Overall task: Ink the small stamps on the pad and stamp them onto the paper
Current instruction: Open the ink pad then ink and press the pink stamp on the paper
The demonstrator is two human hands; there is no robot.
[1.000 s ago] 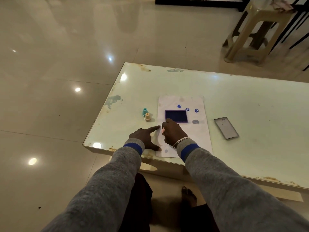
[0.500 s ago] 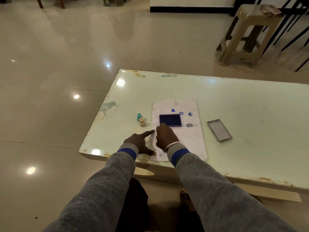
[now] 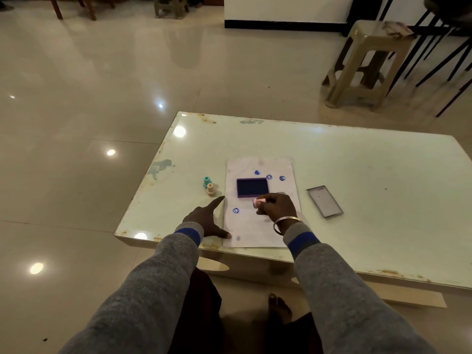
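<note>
A white paper (image 3: 258,228) lies on the pale table (image 3: 357,195), with a blue ink pad (image 3: 252,187) on its upper half. Three blue prints (image 3: 269,177) sit above the pad and a smiley print (image 3: 236,210) shows at the paper's left. My right hand (image 3: 277,206) is shut on a small pink stamp (image 3: 258,202), lifted and tipped sideways just below the pad. My left hand (image 3: 207,219) lies flat with fingers spread on the paper's left edge. A teal stamp (image 3: 207,181) and a beige stamp (image 3: 210,189) stand left of the paper.
The ink pad's lid (image 3: 325,201) lies on the table to the right of the paper. A plastic stool (image 3: 362,65) and dark chair legs (image 3: 444,60) stand on the shiny tiled floor beyond the table. My bare foot (image 3: 278,306) is under the table's near edge.
My right hand has lifted off the paper and moved right with the pink stamp, uncovering a fresh smiley print. The left hand stays pressed on the paper. The camera view shifted.
</note>
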